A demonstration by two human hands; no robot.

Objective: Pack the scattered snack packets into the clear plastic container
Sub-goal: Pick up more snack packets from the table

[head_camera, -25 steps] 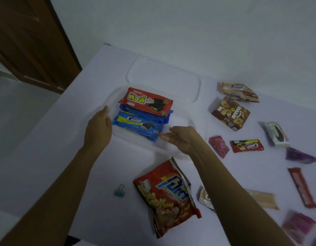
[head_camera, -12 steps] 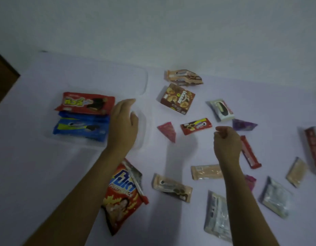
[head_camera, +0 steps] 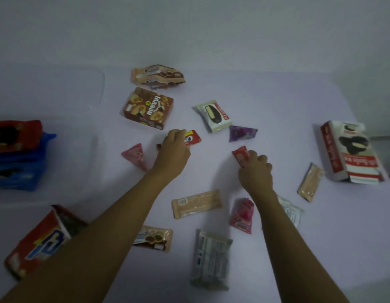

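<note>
The clear plastic container (head_camera: 89,154) sits at the left edge with a red packet (head_camera: 17,134) on top of blue packets (head_camera: 17,169) inside. My left hand (head_camera: 173,153) lies over a small red cookie packet (head_camera: 193,138) in the middle of the table, its fingers curled onto it. My right hand (head_camera: 256,171) grips a slim red bar packet (head_camera: 241,157) lying on the table. Several more packets are scattered around both hands.
The container's clear lid (head_camera: 80,88) lies at the back left. A brown snack box (head_camera: 148,108), a white and red box (head_camera: 351,152), a big red chips bag (head_camera: 41,239), pink (head_camera: 136,156) and purple (head_camera: 241,133) triangular packets and beige wafers (head_camera: 196,203) lie about.
My left hand left the container and moved right onto the small red cookie packet. My right hand moved onto the slim red bar. The view swung further right.
</note>
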